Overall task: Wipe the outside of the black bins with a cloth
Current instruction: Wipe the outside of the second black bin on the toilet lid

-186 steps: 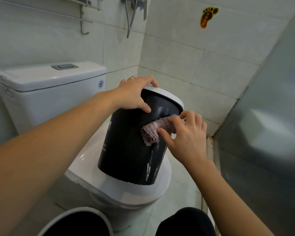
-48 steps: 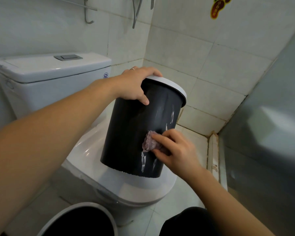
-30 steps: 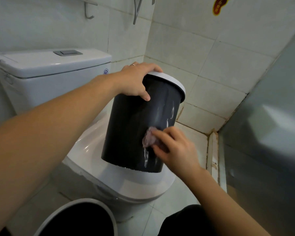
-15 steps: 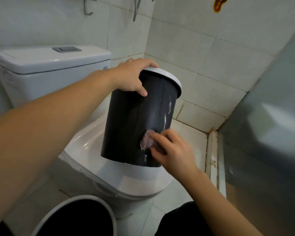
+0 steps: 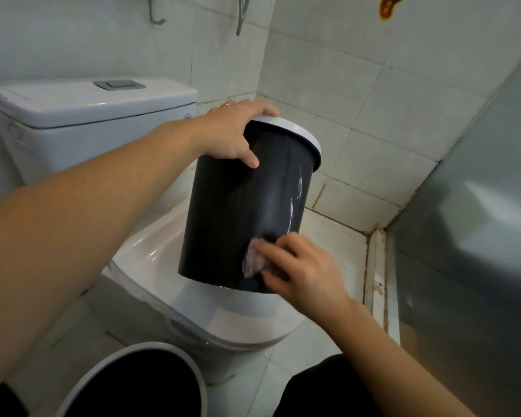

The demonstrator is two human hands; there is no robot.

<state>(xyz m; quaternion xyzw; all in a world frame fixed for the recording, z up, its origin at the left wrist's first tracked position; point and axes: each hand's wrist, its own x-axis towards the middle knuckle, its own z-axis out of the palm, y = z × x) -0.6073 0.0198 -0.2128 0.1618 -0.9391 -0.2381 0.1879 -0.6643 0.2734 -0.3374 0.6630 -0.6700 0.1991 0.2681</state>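
The black bin (image 5: 247,212), stood on the toilet lid (image 5: 223,311), is gripped at its rim by the left hand (image 5: 229,133) while the cloth (image 5: 253,261) is pinched low against its wall by the right hand (image 5: 301,272); white streaks are left, and a second bin (image 5: 139,383) seems not yet wiped.

The bin (image 5: 241,218) on the toilet lid was black with a pale grey rim and whitish streaks down one side. The cloth (image 5: 253,261) against it was a dull pinkish mauve. The toilet (image 5: 82,109) was white, its flush button (image 5: 119,84) grey. The wall tiles (image 5: 343,85) were off-white, with a red and yellow sticker (image 5: 389,6). A second bin (image 5: 139,383) was black inside with a light grey rim.
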